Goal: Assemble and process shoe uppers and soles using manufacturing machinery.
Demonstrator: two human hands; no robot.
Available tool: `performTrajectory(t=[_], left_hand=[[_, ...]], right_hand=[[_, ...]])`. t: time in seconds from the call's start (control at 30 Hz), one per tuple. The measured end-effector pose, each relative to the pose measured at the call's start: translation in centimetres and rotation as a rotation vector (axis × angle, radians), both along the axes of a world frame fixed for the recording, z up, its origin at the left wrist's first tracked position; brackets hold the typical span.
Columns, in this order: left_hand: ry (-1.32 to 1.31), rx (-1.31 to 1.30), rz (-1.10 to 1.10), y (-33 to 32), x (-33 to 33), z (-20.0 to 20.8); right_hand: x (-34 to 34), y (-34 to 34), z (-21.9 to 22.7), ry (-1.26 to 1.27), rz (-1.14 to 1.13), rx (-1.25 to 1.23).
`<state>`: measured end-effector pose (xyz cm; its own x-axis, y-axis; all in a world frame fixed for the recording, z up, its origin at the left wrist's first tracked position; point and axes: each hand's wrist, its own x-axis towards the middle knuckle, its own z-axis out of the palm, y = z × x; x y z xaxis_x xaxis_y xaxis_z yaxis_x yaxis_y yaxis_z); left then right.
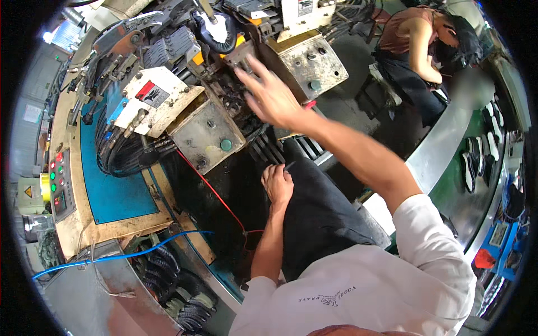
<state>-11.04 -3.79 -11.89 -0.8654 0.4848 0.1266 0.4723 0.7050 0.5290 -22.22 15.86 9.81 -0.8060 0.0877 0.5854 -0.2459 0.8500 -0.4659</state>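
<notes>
My right hand (pixel 272 99) reaches over the machine with its fingers spread and nothing in them. The hand is slightly smeared by motion. Just beyond its fingertips a dark shoe upper with a white inside (pixel 217 32) sits upside down or tilted in the machine, under a metal rod (pixel 206 10). My left hand (pixel 277 183) rests on my dark-trousered leg, fingers curled. A small dark thing (pixel 290 166) pokes out by its fingers; its kind does not show. Between two machine heads, each with a control box (pixel 207 137), lies the gap under my right hand.
A red cable (pixel 210 187) and a blue hose (pixel 129 256) cross at the left. A button panel (pixel 60 185) stands at the far left. At right, a co-worker (pixel 412 56) bends beside a conveyor (pixel 443 185) bearing several shoes. Dark shoes (pixel 193 311) fill a rack at lower left.
</notes>
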Motion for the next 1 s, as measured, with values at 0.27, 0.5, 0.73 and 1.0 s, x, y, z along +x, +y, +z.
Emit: performTrajectory(t=[0.27,0.5,0.73,1.0], left_hand=[[0.176,0.008,-0.114,0.9,0.8,-0.9],[0.16,-0.114,-0.187,1.2,-2.0,-3.4],[0.116,-0.272,-0.199,4.4,0.3,-3.5],[0.082,-0.235,-0.22,3.8,0.7,-4.0]], right_hand=[[53.0,8.4,-22.8,-0.477,-0.885,-0.154],[97.1,-4.7,-19.5,-1.219,-2.115,-0.685],[94.7,-19.8,-21.6,-1.151,-1.683,-0.666],[84.7,-6.1,-18.8,-1.218,-1.243,-0.626]])
